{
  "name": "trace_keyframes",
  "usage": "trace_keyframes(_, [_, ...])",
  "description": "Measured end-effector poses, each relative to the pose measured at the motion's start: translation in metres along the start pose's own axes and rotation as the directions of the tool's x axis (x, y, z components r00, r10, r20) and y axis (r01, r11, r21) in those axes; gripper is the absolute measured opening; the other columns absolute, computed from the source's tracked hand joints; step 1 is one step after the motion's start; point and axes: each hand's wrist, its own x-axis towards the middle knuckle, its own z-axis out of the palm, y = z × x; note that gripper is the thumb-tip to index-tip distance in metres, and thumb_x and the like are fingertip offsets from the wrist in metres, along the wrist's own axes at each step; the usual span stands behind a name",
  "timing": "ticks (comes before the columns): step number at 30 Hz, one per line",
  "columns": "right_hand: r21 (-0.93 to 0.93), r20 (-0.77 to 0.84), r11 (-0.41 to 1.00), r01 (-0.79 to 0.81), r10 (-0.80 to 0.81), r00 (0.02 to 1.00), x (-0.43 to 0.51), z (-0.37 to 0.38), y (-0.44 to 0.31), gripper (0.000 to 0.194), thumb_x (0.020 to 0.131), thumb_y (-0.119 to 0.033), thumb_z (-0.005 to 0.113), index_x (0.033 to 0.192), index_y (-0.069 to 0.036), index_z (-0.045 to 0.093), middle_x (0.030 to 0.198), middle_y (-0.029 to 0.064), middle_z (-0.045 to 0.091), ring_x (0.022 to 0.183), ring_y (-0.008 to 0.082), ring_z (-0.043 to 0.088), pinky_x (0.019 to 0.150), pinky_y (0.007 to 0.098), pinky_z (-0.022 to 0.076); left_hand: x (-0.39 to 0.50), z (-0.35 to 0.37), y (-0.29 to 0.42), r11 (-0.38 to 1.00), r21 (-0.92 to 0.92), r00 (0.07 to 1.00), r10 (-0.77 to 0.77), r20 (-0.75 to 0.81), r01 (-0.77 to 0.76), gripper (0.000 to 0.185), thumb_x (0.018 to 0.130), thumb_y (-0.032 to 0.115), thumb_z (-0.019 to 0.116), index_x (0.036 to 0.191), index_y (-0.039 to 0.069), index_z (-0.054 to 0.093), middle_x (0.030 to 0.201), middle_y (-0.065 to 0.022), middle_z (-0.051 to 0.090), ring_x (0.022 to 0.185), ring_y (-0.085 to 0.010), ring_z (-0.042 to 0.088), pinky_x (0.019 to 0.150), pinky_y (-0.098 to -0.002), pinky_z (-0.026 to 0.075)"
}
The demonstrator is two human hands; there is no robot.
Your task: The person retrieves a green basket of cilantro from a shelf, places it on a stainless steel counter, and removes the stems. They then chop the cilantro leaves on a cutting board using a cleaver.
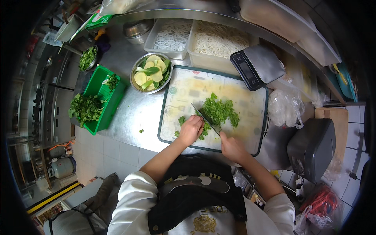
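My right hand [232,148] is closed around the handle of a kitchen knife [204,118], whose blade points away and to the left. With curled fingers, my left hand [191,129] presses a bunch of leafy green herbs [203,134] against the cutting board [188,91], close beside the blade. A pile of chopped green herbs [218,110] lies on the blade's far right side. A few leaves stick out left of my left hand. The board has a dark rim and a stained, printed surface. My left fingertips are partly hidden.
Left of the board are a steel bowl of sliced vegetable and green leaves [151,73] and a green plastic basket [110,110] with herbs. A digital kitchen scale [257,66] overlaps the board's far right corner. Noodle tubs [192,51] stand behind. Another person [79,217] is at lower left.
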Motion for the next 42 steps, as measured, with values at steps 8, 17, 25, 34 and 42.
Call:
trace_keyframes(8, [0.071,0.020,0.997,0.040,-0.041,0.999,-0.008,-0.008,0.008,0.022,0.086,-0.008,0.047,0.106,-0.001,0.044,0.065,0.0253,0.061,0.064,0.0466,0.060,0.062,0.0558,0.0464,-0.003,0.000,0.000,0.999,-0.039,0.998,0.021,-0.058,-0.024,0.015,0.067,-0.004,0.070,0.078,0.002,0.062,0.088,-0.0098,0.061,0.088,-0.0292,0.059,0.073,-0.0366,0.051])
trace_keyframes(17, [0.124,-0.010,0.992,0.031,-0.030,1.000,0.017,-0.015,-0.005,0.020,0.087,-0.008,0.046,0.105,0.000,0.044,0.069,0.0268,0.061,0.068,0.0478,0.060,0.065,0.0567,0.0462,-0.006,0.002,-0.003,0.998,-0.043,0.997,0.031,-0.073,-0.035,0.015,0.068,-0.003,0.070,0.079,0.001,0.062,0.089,-0.0106,0.060,0.090,-0.0306,0.058,0.075,-0.0377,0.051])
trace_keyframes(25, [0.075,-0.038,0.996,0.044,-0.042,0.998,0.022,0.002,-0.009,0.019,0.086,-0.006,0.048,0.104,-0.001,0.044,0.066,0.0263,0.060,0.065,0.0472,0.060,0.062,0.0576,0.0454,-0.010,-0.003,-0.004,0.999,-0.029,0.999,0.032,0.006,-0.032,0.017,0.070,0.003,0.070,0.086,0.002,0.063,0.096,-0.0095,0.059,0.099,-0.0295,0.058,0.081,-0.0368,0.051])
trace_keyframes(34, [0.366,-0.155,0.930,-0.042,0.106,0.982,-0.010,-0.011,0.022,0.021,0.092,-0.012,0.053,0.106,0.001,0.046,0.066,0.0254,0.056,0.065,0.0468,0.056,0.058,0.0499,0.0410,-0.005,-0.052,0.008,0.997,0.069,0.999,0.025,-0.032,-0.023,0.026,0.073,0.013,0.066,0.097,0.006,0.063,0.101,-0.0096,0.060,0.099,-0.0322,0.057,0.082,-0.0404,0.050])
trace_keyframes(42, [0.408,-0.268,0.912,-0.034,0.155,0.951,-0.029,-0.015,0.018,0.019,0.089,-0.013,0.054,0.099,0.001,0.046,0.079,0.0281,0.059,0.076,0.0497,0.056,0.064,0.0535,0.0422,0.047,-0.026,-0.032,0.790,0.268,0.798,-0.594,0.105,0.552,0.039,0.082,0.039,0.066,0.093,0.001,0.068,0.109,-0.0160,0.057,0.105,-0.0344,0.050,0.089,-0.0410,0.045])
